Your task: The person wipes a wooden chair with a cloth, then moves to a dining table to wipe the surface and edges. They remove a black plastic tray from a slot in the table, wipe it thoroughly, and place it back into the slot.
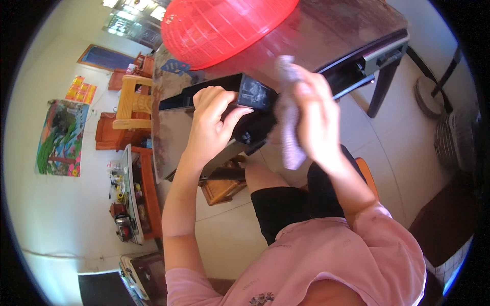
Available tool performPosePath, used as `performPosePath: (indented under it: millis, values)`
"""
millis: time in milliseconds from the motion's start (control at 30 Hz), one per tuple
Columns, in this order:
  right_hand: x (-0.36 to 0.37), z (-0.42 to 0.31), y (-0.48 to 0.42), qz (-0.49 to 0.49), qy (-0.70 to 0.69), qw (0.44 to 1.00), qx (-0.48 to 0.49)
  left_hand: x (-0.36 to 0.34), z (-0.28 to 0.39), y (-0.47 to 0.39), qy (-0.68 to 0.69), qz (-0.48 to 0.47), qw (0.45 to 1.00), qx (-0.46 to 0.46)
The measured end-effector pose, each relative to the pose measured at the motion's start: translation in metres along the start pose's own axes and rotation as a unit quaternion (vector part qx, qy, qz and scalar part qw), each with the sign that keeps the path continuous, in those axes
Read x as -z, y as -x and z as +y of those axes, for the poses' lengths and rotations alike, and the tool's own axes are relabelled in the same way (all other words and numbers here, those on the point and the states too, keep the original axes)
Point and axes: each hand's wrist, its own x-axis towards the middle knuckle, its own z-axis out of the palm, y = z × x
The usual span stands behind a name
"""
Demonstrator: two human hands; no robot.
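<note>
With the fingers of my left hand [216, 114] I grip the edge of a black rectangular tray or drawer [256, 91], which is tilted at the near side of the table. Whitish smears mark its end wall. A light purple-grey cloth [289, 122] is in my right hand [316, 111], just right of the tray; both are blurred. The dark tabletop [325, 23] spreads beyond my hands. At the table's side, right of the cloth, a compartment [346, 80] stands open.
A red mesh food cover [226, 30] lies on the table, with a blue slotted piece [176, 67] beside it. A wooden chair [132, 101] and a glass-topped cabinet [132, 191] stand left. Under the table is a wooden stool [222, 189]; a round-based stand [428, 97] is at right.
</note>
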Motion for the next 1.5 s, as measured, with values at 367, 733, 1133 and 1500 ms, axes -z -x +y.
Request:
performPosePath:
  millis: [367,733,1133,1500]
  values:
    - [-0.052,0.012,0.043,-0.055,0.092,0.986,0.124,-0.011,-0.015,-0.004,0.008,0.041,0.999,-0.006]
    - [-0.024,0.01,-0.003,0.073,0.092,0.987,0.11,-0.006,-0.013,-0.014,0.019,-0.024,0.999,0.013]
    - [-0.036,0.043,-0.006,0.023,0.139,0.99,0.029,-0.016,-0.014,-0.016,0.002,-0.041,0.998,0.037]
    - [-0.039,0.037,0.02,0.043,0.137,0.989,-0.039,-0.013,-0.013,-0.015,0.004,-0.043,0.999,0.032]
